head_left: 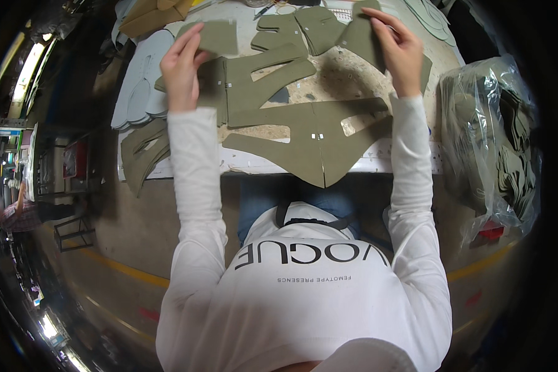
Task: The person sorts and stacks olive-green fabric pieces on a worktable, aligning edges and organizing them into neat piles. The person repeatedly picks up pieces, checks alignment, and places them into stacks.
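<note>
My left hand (183,67) is closed on the edge of a squarish olive-green fabric piece (220,38), held above the table's far left part. At the far right, my right hand (400,53) grips another olive cut piece (361,38) by its upper edge, fingers over it and thumb below. Between my forearms lies a large winged olive piece (304,130) with a centre seam and small white tags; its pointed end hangs past the table's near edge. Beyond it are a curved olive piece with a slot (263,80) and a stack of olive pieces (319,28).
Pale grey cut pieces (144,74) are stacked at the table's left, above slotted olive pieces (146,152) overhanging the edge. A clear plastic bag (477,136) full of olive pieces stands at the right. A brown carton (152,18) sits far left; a person (25,211) is in the left background.
</note>
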A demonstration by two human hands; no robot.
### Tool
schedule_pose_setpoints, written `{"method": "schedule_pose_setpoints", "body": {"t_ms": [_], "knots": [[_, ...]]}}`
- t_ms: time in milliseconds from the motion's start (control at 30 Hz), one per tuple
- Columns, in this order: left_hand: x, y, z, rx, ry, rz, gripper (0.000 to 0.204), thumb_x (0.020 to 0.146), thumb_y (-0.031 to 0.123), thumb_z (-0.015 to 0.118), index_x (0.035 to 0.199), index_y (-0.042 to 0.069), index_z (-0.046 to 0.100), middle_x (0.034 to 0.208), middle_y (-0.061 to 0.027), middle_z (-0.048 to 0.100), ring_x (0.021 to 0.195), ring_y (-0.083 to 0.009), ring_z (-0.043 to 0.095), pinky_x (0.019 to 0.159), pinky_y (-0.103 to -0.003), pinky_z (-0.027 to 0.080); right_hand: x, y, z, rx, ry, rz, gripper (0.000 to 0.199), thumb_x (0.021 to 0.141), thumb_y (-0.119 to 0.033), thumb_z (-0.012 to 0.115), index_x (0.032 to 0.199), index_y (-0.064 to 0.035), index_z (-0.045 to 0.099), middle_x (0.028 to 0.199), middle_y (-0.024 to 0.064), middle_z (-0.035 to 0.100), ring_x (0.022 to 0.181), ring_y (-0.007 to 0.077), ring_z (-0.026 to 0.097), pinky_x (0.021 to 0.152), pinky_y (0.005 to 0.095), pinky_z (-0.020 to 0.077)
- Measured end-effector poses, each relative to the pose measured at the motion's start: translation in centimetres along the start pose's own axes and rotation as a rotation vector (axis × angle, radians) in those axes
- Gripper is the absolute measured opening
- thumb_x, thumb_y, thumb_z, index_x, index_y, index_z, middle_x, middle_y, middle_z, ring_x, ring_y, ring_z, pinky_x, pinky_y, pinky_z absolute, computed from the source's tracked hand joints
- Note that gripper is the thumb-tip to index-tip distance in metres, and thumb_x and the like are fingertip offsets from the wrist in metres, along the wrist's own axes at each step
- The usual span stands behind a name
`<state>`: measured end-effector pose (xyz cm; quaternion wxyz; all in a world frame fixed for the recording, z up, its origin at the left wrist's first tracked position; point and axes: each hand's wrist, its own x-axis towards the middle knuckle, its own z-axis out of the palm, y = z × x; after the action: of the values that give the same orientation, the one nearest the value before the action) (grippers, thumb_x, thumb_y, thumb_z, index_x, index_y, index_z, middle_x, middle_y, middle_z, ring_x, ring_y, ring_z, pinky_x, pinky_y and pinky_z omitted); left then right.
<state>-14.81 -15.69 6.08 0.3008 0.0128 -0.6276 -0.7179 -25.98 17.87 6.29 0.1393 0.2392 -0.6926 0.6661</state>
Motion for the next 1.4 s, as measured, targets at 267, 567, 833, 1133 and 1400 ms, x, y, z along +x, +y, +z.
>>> {"method": "schedule_pose_setpoints", "body": {"t_ms": [267, 567, 833, 1133, 1400], "knots": [[-8.3, 3.6, 2.1, 0.115, -0.145, -0.269, 0.038, 0.092, 0.006, 0.063, 0.129, -0.002, 0.057, 0.087, 0.0000, 0.060, 0.082, -0.0057, 0.060, 0.081, -0.023, 0.056, -7.2, -5.4, -0.7, 0.124, -0.098, 0.271, 0.029, 0.093, -0.010, 0.061, 0.121, -0.0013, 0.065, 0.112, 0.0045, 0.067, 0.095, 0.0077, 0.061, 0.084, 0.0213, 0.0471], [-19.5, 0.9, 5.4, -0.033, -0.206, -0.640, 0.045, 0.091, 0.001, 0.063, 0.134, -0.004, 0.049, 0.091, -0.0066, 0.068, 0.081, -0.0067, 0.064, 0.077, -0.020, 0.051, -18.5, -4.7, 0.7, 0.001, 0.018, 0.551, 0.034, 0.087, 0.002, 0.065, 0.120, 0.0019, 0.064, 0.093, -0.0012, 0.056, 0.076, 0.0030, 0.057, 0.069, 0.0161, 0.0452], [-21.4, 0.7, 5.9, 0.212, -0.147, -0.530, 0.039, 0.085, 0.000, 0.069, 0.123, -0.001, 0.061, 0.074, -0.0051, 0.067, 0.069, -0.0026, 0.060, 0.062, -0.016, 0.047, -20.2, -4.8, 0.1, 0.097, -0.038, 0.587, 0.042, 0.082, 0.006, 0.068, 0.124, 0.0017, 0.061, 0.097, 0.0008, 0.054, 0.074, 0.0025, 0.055, 0.065, 0.0144, 0.0433], [-23.1, 1.2, 6.5, 0.296, -0.174, -0.425, 0.040, 0.084, -0.001, 0.069, 0.123, 0.003, 0.064, 0.083, -0.0063, 0.059, 0.073, -0.0085, 0.068, 0.063, -0.021, 0.052, -22.0, -5.7, 0.7, -0.122, -0.078, 0.470, 0.045, 0.080, 0.007, 0.069, 0.124, -0.0021, 0.063, 0.093, 0.0010, 0.052, 0.074, 0.0037, 0.052, 0.065, 0.0151, 0.0449], [-21.8, 2.1, 6.2, 0.430, -0.333, -0.510, 0.038, 0.088, 0.002, 0.065, 0.126, 0.002, 0.061, 0.067, -0.0008, 0.057, 0.059, -0.0046, 0.060, 0.057, -0.017, 0.047, -22.0, -6.4, 1.0, -0.380, -0.119, 0.335, 0.043, 0.076, 0.002, 0.072, 0.118, -0.0036, 0.066, 0.077, 0.0036, 0.052, 0.060, 0.0081, 0.051, 0.056, 0.0235, 0.0450]]}}
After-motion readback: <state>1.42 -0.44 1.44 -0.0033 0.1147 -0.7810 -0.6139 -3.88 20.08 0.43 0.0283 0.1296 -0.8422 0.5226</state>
